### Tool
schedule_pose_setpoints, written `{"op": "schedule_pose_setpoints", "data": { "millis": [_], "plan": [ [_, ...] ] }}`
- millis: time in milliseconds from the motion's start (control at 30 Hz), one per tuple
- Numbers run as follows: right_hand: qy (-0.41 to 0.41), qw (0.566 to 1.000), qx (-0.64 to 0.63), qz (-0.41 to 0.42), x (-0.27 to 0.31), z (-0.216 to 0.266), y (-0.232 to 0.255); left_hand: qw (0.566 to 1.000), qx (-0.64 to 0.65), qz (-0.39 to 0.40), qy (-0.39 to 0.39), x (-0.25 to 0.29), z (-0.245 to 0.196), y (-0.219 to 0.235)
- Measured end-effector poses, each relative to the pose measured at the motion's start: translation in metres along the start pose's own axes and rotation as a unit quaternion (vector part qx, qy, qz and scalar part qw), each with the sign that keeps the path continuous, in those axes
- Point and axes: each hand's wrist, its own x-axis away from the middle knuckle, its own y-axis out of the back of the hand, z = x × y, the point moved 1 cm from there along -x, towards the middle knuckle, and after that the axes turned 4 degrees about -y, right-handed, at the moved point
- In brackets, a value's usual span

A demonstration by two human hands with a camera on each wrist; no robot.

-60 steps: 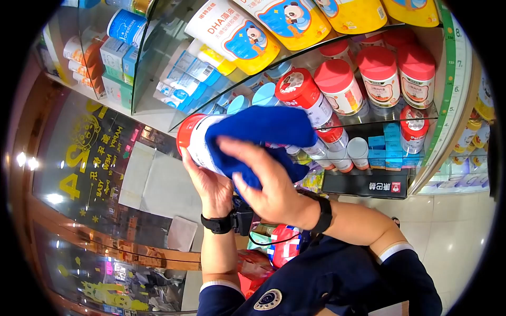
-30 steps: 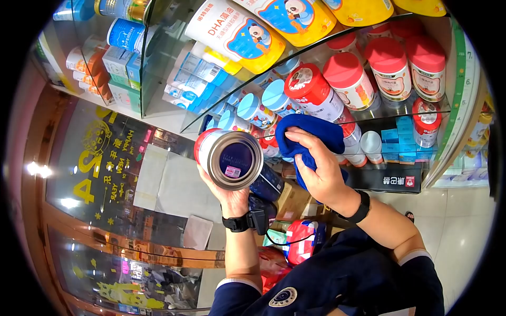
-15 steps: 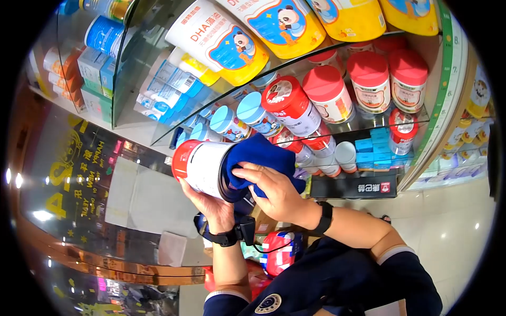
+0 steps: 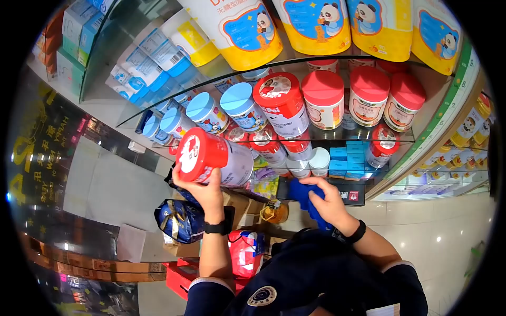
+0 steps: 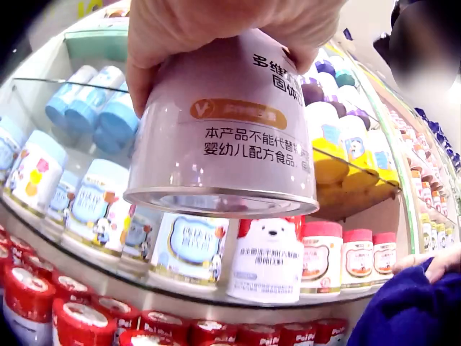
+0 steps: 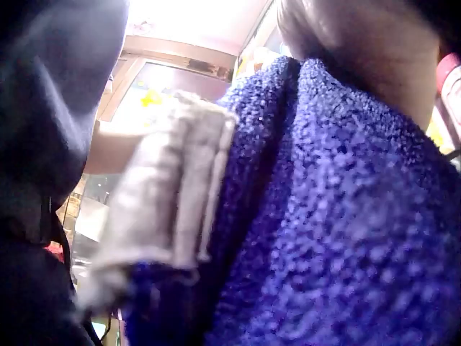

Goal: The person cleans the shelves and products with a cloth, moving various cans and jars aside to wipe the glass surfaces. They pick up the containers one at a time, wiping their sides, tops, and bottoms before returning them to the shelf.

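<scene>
My left hand grips a white can with a red lid near its lid end. The can is tilted in the head view, lid toward the left. In the left wrist view the can shows its printed label and metal bottom rim, with the fingers over its far end. My right hand holds a bunched blue cloth low and to the right, apart from the can. Close up in the right wrist view, the cloth looks fluffy and hides the fingertips.
Glass shelves hold blue-lidded tins, red-lidded jars and large panda-printed tubs above. Small blue boxes and a black box sit lower down. Cardboard boxes and a dark blue bag lie below the left hand.
The cloth was at the can's bottom end half a second ago; my right hand has drawn it away, down and right. The can has turned, so its lid top now faces the head camera more.
</scene>
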Motion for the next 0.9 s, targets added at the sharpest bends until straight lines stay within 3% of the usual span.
{"op": "schedule_pose_setpoints", "data": {
  "millis": [33, 233, 533, 633, 667, 900],
  "plan": [
    [-0.02, 1.0, -0.007, -0.009, 0.002, -0.004, 0.004, 0.999, 0.01, -0.005, -0.031, 0.004, 0.002, -0.011],
    [-0.085, 0.996, -0.027, -0.025, 0.015, -0.006, 0.016, 0.999, 0.004, -0.039, 0.009, -0.009, 0.031, -0.038],
    [-0.09, 0.996, -0.018, -0.017, 0.024, -0.015, 0.013, 0.996, -0.066, -0.022, -0.05, -0.021, 0.054, -0.062],
    [-0.113, 0.993, -0.029, -0.028, 0.029, -0.015, 0.013, 0.998, -0.054, -0.012, -0.014, -0.028, 0.056, -0.068],
    [-0.114, 0.993, -0.03, -0.03, 0.031, -0.018, 0.014, 0.993, -0.103, -0.022, -0.047, -0.03, 0.065, -0.07],
    [-0.119, 0.992, -0.012, -0.045, 0.035, -0.016, 0.015, 0.981, -0.184, -0.044, -0.051, -0.039, 0.075, -0.083]
  ]
}}
